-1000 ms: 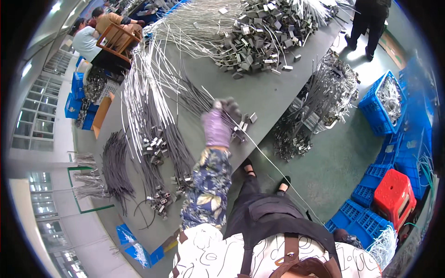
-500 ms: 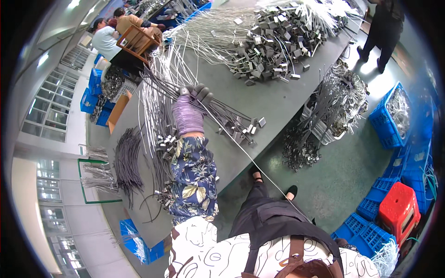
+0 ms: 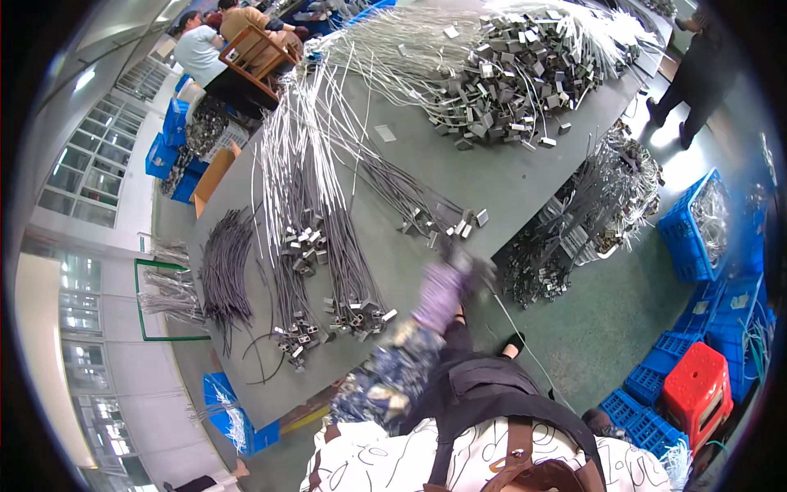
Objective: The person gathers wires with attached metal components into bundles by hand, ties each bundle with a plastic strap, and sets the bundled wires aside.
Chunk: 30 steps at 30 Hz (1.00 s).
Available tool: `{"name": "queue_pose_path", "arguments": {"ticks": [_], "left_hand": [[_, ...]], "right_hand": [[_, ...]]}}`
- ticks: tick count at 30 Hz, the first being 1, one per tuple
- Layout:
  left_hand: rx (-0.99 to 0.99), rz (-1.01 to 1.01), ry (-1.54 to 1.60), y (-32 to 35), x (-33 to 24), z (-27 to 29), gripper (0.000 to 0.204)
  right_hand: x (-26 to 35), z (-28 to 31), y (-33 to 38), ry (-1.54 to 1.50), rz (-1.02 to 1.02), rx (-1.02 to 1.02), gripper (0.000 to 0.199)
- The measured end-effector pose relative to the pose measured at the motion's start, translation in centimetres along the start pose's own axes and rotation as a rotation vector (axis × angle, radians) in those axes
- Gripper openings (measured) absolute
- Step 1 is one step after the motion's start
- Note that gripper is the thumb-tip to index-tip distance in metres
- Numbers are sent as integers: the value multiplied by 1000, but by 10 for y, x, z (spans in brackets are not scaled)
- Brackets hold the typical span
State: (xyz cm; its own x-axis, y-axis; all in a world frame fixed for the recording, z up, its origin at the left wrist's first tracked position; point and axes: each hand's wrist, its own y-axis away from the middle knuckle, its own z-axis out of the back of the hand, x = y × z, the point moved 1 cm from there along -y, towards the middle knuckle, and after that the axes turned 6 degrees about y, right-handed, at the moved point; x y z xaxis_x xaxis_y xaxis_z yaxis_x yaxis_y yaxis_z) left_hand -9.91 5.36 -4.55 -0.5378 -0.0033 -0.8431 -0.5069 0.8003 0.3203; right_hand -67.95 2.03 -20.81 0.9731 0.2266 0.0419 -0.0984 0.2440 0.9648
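My left hand [image 3: 457,277], in a grey glove with a purple cuff, is smeared by motion over the near table edge, so its fingers cannot be read. A long pale strand [image 3: 526,344] runs from beside it toward my lower right. At the lower right, my right hand [image 3: 603,423] shows only as a small dark gloved part near that strand's low end; its fingers are hidden. Just beyond my left hand lie dark strands with small metal blocks [image 3: 426,223] at their ends. More bundles of grey and white strands [image 3: 316,172] spread left across the grey table [image 3: 393,271].
A big heap of block-ended strands [image 3: 516,78] covers the table's far side. A loaded white crate [image 3: 584,242] stands on the floor to the right. Blue crates [image 3: 693,225] and a red stool [image 3: 697,389] stand farther right. People [image 3: 201,53] sit far left; another [image 3: 697,74] stands far right.
My left hand has moved right and nearer, from above the strands to the table edge. The dark bundle that was under it now lies uncovered. The view has shifted slightly.
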Motion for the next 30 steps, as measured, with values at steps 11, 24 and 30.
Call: {"name": "queue_pose_path", "arguments": {"ticks": [11,24,30], "left_hand": [[-459,3,-225,-59,-20,59,29],[58,145,412,-103,-48,136,24],[-176,-45,488,-92,-41,38,20]], "right_hand": [[410,257,86,-382,772,-163,60],[569,434,24,663,557,-1187,49],[504,364,64,443,730,-995,32]]}}
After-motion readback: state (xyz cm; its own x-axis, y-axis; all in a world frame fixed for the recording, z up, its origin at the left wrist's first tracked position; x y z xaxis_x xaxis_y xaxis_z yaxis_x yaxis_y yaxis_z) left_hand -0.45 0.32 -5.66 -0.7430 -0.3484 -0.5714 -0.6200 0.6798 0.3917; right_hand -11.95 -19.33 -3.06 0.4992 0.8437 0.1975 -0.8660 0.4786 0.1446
